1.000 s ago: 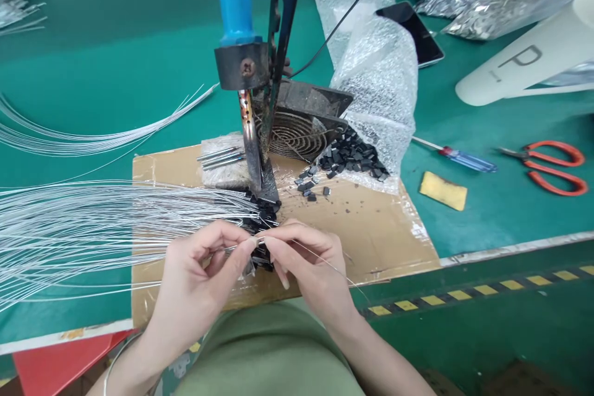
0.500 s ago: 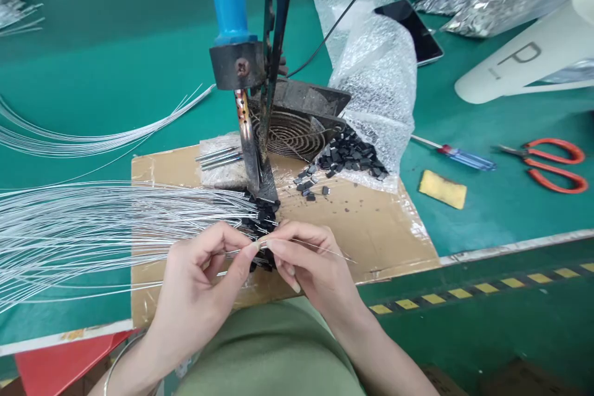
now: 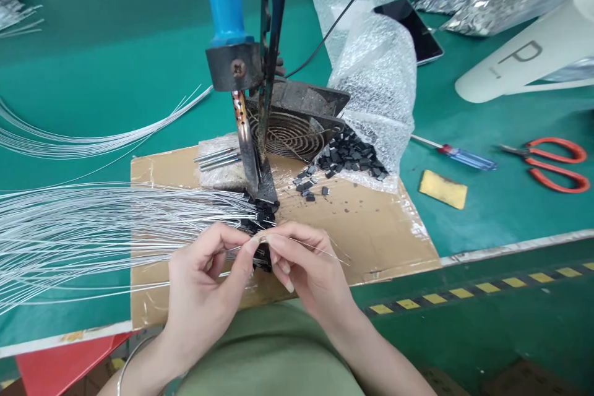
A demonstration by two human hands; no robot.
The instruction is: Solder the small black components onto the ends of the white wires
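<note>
My left hand [image 3: 204,281] pinches a thin wire, its thumb and forefinger almost touching those of my right hand [image 3: 310,260]. Between the fingertips of my right hand the same wire is gripped, and fine strands [image 3: 331,252] stick out past it to the right. Just behind the fingertips lies a pile of black connectors [image 3: 262,213], joined to a broad bundle of white wires [image 3: 93,216] running left. Above the pile stands a soldering iron [image 3: 229,18] with a blue handle, its tip pointing down in a black metal stand [image 3: 271,31].
Cardboard [image 3: 371,229] covers the work spot. Behind are a round fan [image 3: 292,136] and loose black pieces [image 3: 350,154] on bubble wrap [image 3: 378,80]. To the right lie a screwdriver [image 3: 468,158], a yellow sponge [image 3: 443,189], red-handled cutters [image 3: 552,164] and a phone [image 3: 413,28].
The fingertips have risen slightly, and the fine strands at the right have shifted a little. Both hands keep their pinch.
</note>
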